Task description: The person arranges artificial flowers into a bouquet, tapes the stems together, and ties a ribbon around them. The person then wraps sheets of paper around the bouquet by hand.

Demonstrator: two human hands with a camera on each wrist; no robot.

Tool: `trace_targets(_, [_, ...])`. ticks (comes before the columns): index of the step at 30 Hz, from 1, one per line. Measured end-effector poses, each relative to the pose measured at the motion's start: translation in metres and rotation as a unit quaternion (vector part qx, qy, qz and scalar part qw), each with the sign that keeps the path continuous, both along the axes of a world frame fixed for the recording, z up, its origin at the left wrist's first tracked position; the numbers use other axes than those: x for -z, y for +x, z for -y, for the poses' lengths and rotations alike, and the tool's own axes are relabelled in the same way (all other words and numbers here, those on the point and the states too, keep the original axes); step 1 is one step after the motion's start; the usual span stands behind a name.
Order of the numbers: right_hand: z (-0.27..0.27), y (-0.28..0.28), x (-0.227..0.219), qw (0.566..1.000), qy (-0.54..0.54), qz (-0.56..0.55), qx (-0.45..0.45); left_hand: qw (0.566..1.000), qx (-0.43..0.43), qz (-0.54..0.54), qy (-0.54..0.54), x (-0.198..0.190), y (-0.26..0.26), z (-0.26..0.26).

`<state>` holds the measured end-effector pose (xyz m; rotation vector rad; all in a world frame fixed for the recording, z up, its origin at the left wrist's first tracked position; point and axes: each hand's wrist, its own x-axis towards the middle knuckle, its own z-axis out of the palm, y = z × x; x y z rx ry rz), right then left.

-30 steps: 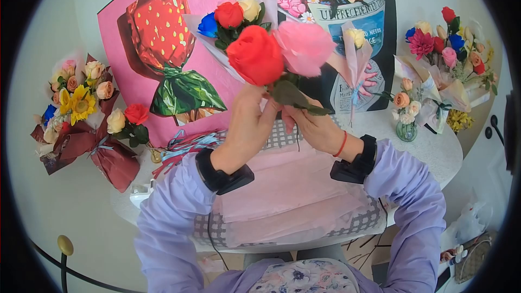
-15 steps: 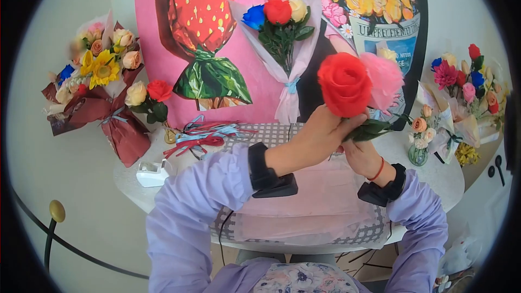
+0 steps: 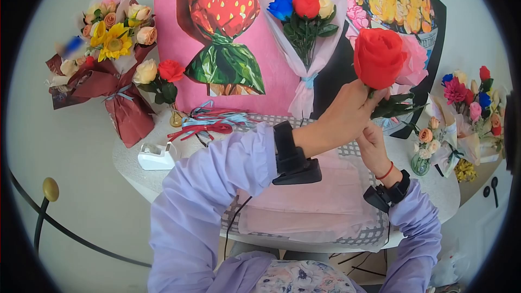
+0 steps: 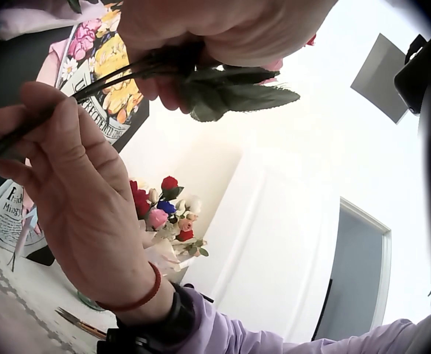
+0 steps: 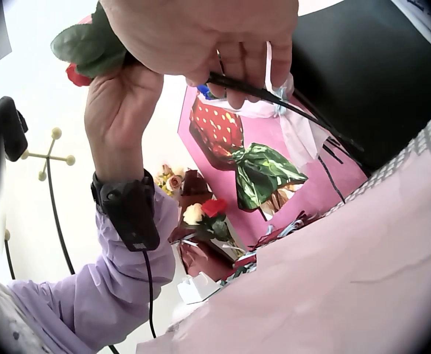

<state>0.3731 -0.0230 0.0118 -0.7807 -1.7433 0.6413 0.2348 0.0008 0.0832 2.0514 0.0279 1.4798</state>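
Observation:
A large red rose (image 3: 380, 58) and a pink rose (image 3: 413, 61) are held upright together above the table, with dark green leaves (image 4: 237, 96) below the blooms. My left hand (image 3: 347, 111) grips their stems just under the flower heads. Lower down, my right hand (image 3: 373, 149) has its thumb and fingers around the same dark stems (image 5: 274, 96), which run on past it towards the table. Pale pink wrapping sheets (image 3: 304, 201) lie flat beneath both hands.
A wrapped bouquet (image 3: 306, 38) leans against the pink picture (image 3: 168, 59). Red and blue ribbons (image 3: 209, 122) and a white tape dispenser (image 3: 157, 154) are at left, near a maroon-wrapped bouquet (image 3: 127, 114). A small glass vase (image 3: 420, 164) stands at right beside more flowers.
Both hands have moved right in the head view with the red and pink roses, and the view itself has shifted. The wrapped bouquet behind, partly covered before, now shows fully.

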Motion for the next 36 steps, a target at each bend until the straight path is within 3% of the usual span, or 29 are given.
trace_targets(4, [0.004,-0.005,0.001,0.998,0.039,0.029,0.026,1.0,0.003,0.028,-0.009,0.001,0.008,-0.005])
trace_targets(6, [0.003,-0.005,0.002,0.998,0.037,0.035,0.027,0.987,0.107,0.021,-0.118,0.0,0.011,-0.009])
trace_targets(13, [-0.002,-0.006,0.011,0.999,-0.002,-0.021,0.027,0.983,0.127,0.07,-0.116,0.01,0.016,-0.016])
trace_targets(17, [-0.002,-0.007,0.004,0.998,0.002,-0.044,0.034,0.969,0.144,0.025,-0.201,0.027,0.007,-0.024])
trace_targets(19, [-0.005,-0.001,0.005,0.999,-0.026,-0.023,-0.004,0.942,0.145,-0.133,-0.27,0.03,-0.007,-0.027])
trace_targets(20, [-0.004,0.0,0.004,0.999,-0.022,-0.028,0.002,0.937,0.127,-0.174,-0.274,0.03,-0.011,-0.028])
trace_targets(25, [-0.001,0.0,0.001,0.991,-0.128,-0.012,-0.034,0.938,0.151,-0.185,-0.251,0.041,-0.019,-0.036])
trace_targets(29, [-0.001,0.003,-0.001,0.992,-0.12,-0.041,-0.025,0.929,0.141,-0.194,-0.281,0.039,-0.02,-0.035])
trace_targets(36, [0.0,0.005,-0.005,0.989,-0.113,0.022,0.096,0.961,0.111,-0.151,-0.201,0.052,-0.012,-0.038])
